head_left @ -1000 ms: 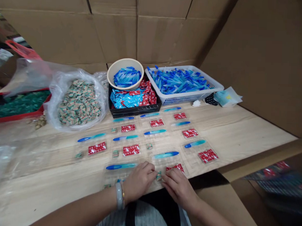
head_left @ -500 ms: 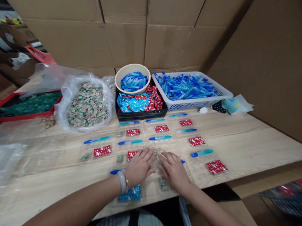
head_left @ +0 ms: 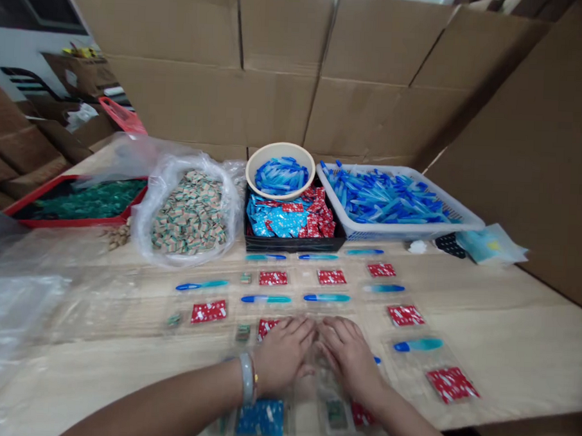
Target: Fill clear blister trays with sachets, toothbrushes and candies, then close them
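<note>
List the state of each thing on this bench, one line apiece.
left hand, flat, palm down, bangle on wrist
right hand, flat, palm down
clear blister tray, under the right hand
beige bowl, full of blue plastic sticks
white basket, heaped with blue plastic sticks
black tray, packed with blue and red sachets
plastic bag, open, full of small wrapped pieces
</note>
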`<state>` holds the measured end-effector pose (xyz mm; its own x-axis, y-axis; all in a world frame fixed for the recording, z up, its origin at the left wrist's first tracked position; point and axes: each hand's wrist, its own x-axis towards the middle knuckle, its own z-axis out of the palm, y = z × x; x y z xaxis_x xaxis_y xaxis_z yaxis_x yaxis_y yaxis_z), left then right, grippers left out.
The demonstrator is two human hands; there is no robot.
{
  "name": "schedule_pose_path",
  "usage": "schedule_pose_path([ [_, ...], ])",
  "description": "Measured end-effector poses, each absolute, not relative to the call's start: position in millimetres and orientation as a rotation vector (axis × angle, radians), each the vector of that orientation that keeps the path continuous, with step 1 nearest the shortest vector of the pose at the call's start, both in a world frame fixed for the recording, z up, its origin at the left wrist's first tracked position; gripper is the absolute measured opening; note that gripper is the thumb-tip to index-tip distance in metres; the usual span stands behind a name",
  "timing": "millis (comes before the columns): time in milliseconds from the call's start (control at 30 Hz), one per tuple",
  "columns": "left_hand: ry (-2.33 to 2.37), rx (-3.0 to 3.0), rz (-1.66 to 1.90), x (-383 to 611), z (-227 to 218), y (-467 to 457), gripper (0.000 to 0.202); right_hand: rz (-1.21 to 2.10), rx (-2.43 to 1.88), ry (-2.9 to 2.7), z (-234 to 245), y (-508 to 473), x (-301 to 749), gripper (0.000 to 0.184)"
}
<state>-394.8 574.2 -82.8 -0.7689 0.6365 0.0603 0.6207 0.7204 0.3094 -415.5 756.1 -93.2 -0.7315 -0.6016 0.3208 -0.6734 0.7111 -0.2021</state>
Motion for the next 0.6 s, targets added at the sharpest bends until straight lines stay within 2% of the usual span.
schedule_pose_path([
  [100, 2.907, 1.023, 0.554, -398, -69, 555, 0.037, 0.570, 0.998, -2.634, -82, 735, -435, 0.019],
  [167, 2.947, 0.903, 0.594, -404, -60, 526, 0.020, 0.649, 1.044, -2.605, -74, 708, -453, 0.021],
  [200, 2.977, 0.806, 0.622, -408, -57, 506, 0.018, 0.678, 1.091, -2.592, -69, 690, -463, 0.023],
  [400, 3.237, -0.217, 0.621, -434, -51, 341, 0.040, 0.619, 1.318, -2.623, -46, 551, -514, 0.028],
  [467, 3.231, -0.424, 0.597, -445, -54, 294, 0.032, 0.673, 1.371, -2.653, -48, 505, -528, 0.023],
  [600, 3.196, -0.470, 0.476, -466, -68, 249, 0.025, 0.745, 1.567, -2.695, -69, 426, -553, 0.025],
])
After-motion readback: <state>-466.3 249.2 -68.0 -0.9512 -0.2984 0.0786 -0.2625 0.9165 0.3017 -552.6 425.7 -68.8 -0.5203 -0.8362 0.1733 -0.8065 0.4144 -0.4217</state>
